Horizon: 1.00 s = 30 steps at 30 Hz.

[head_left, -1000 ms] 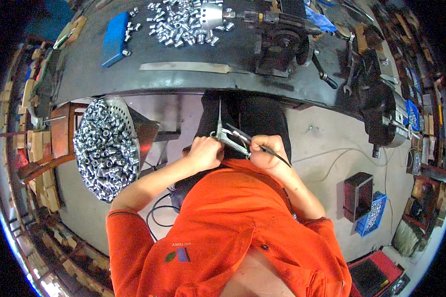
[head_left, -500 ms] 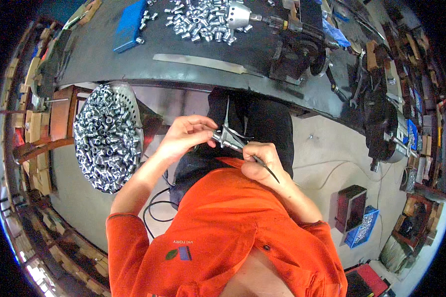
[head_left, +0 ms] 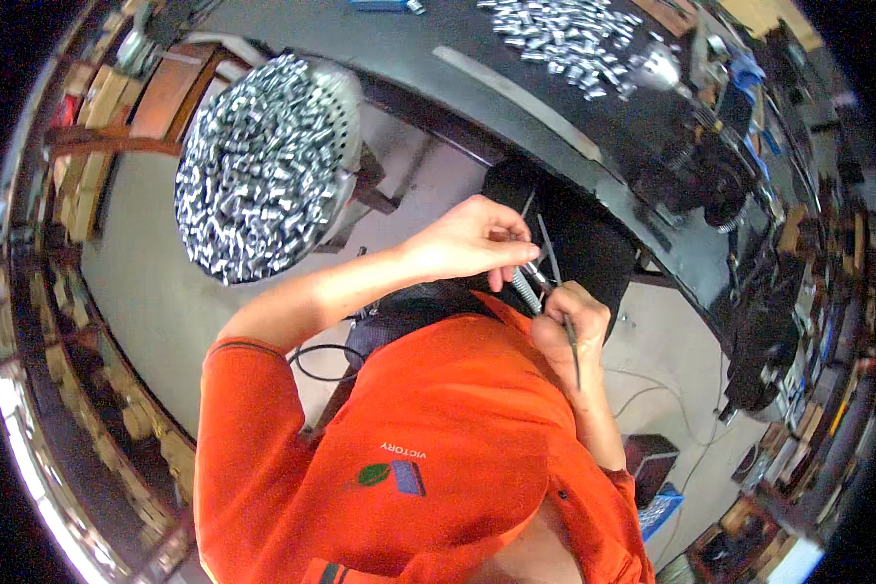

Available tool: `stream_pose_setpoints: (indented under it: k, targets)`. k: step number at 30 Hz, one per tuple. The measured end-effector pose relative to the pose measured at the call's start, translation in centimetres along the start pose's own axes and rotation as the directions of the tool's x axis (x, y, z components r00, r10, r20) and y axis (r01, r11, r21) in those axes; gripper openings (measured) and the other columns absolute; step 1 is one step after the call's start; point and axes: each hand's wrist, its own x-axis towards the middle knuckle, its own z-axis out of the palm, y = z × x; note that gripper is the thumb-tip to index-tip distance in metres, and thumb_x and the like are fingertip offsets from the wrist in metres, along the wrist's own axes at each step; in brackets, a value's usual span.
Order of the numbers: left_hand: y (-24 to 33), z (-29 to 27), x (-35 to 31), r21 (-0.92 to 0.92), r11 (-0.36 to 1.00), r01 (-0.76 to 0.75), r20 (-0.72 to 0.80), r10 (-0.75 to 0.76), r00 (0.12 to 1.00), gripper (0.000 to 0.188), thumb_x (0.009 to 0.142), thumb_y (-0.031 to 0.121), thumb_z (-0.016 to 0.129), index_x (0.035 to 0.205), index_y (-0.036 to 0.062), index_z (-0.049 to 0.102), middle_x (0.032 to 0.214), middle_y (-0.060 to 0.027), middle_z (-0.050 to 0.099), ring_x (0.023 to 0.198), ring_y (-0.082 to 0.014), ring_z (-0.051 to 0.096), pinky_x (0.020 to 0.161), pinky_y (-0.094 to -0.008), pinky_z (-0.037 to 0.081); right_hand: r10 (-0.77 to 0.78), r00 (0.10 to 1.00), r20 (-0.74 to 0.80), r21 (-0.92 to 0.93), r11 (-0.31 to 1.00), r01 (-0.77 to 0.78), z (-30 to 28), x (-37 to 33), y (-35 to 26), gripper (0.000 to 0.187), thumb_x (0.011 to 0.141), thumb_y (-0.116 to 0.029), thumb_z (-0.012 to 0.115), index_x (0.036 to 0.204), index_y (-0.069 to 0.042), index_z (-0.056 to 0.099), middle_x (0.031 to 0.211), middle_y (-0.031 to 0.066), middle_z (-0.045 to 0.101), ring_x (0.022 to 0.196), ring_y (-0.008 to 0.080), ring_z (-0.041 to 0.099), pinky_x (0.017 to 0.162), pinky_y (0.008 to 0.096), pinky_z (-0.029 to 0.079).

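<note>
My left hand [head_left: 482,241] is closed, its thumb and fingertips pinching what looks like a small silver metal part [head_left: 534,273], mostly hidden by the fingers. My right hand [head_left: 569,319] is wrapped round a slim metal hand tool [head_left: 551,251] with thin, pointed arms; its exact kind is not clear. A ribbed silver rod [head_left: 526,289] shows between the two hands, and a thin dark end of the tool sticks out below the right fist. Both hands are close together above my lap. To the left stands a perforated metal bowl [head_left: 339,83] heaped with small silver metal fittings [head_left: 253,175].
The dark workbench [head_left: 409,73] runs across the front, bearing a pile of fittings [head_left: 565,44], a flat metal strip [head_left: 516,97] and a dark machine with a chuck [head_left: 701,175]. Blue bin [head_left: 660,511] and dark box [head_left: 649,462] sit on the floor at lower right. A black cable [head_left: 326,362] loops by my left side.
The view has turned, so bench and bowl appear shifted and tilted. Both hands appear farther right, still close together; the right keeps hold of the tool and the left still pinches at its end.
</note>
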Motion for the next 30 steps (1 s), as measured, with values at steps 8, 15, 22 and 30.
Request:
stream_pose_setpoints:
  k: [8, 15, 22, 30]
  targets:
    - [1.2, 0.5, 0.0, 0.055, 0.992, -0.109, 0.013, 0.109, 0.994, 0.019, 0.082, 0.017, 0.065, 0.085, -0.0014, 0.065, 0.065, -0.0057, 0.063, 0.054, -0.0082, 0.059, 0.048, -0.0234, 0.046, 0.052, 0.997, 0.053, 0.101, 0.993, -0.057, 0.2, 1.2, 0.4, 0.023, 0.06, 0.014, 0.049, 0.057, -0.003, 0.033, 0.054, 0.0039, 0.035, 0.05, 0.0111, 0.036, 0.047, 0.0264, 0.029]
    - [0.8, -2.5, 0.0, 0.725, 0.618, -0.303, -0.058, 0.494, 0.868, 0.017, 0.076, 0.016, 0.068, 0.089, 0.0048, 0.064, 0.072, -0.0082, 0.063, 0.059, -0.0207, 0.062, 0.055, -0.0324, 0.048, 0.076, 0.996, -0.04, 0.087, 0.994, -0.072, -1.5, 0.7, 1.7, 0.023, 0.061, 0.016, 0.042, 0.056, -0.004, 0.032, 0.054, 0.0028, 0.042, 0.05, 0.0105, 0.041, 0.047, 0.0236, 0.031]
    - [-1.2, -4.1, 0.1, 0.941, 0.289, -0.175, -0.004, 0.529, 0.849, 0.021, 0.072, 0.019, 0.068, 0.089, 0.0088, 0.062, 0.074, -0.0091, 0.058, 0.069, -0.0307, 0.061, 0.057, -0.0427, 0.048, -0.147, 0.988, 0.05, 0.313, 0.942, 0.124, -4.6, 1.6, -2.5, 0.021, 0.055, 0.008, 0.045, 0.052, -0.006, 0.029, 0.052, 0.0056, 0.045, 0.043, 0.0128, 0.039, 0.039, 0.0249, 0.025]
    - [-0.7, -3.8, 0.4, 0.94, 0.249, -0.232, 0.054, 0.564, 0.824, 0.024, 0.068, 0.018, 0.068, 0.089, 0.0097, 0.062, 0.071, -0.0088, 0.054, 0.067, -0.0307, 0.06, 0.057, -0.0425, 0.047, -0.154, 0.985, 0.081, 0.325, 0.938, 0.12, -3.9, 1.6, -2.8, 0.022, 0.055, 0.006, 0.046, 0.053, -0.005, 0.027, 0.052, 0.0062, 0.042, 0.043, 0.0142, 0.039, 0.04, 0.0258, 0.024]
